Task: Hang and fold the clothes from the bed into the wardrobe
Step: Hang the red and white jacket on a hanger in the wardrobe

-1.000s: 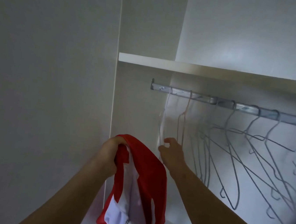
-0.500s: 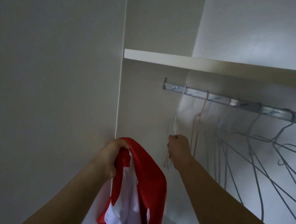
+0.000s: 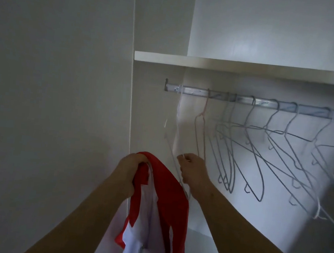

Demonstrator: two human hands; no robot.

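the left hand [image 3: 131, 163] grips the top of a red and white fabric garment [image 3: 166, 204], which hangs down between the two bare forearms. just beside it, the right hand [image 3: 194, 170] pinches the lower wire of a thin white wire hanger [image 3: 177, 115], blurred, whose hook sits at the left end of a silver metal rail [image 3: 267, 104]. next on the rail hangs a pale pink wire hanger [image 3: 206, 104], then a row of grey wire hangers [image 3: 273, 115], all tilted. a flat white shelf board [image 3: 230, 65] runs above the rail.
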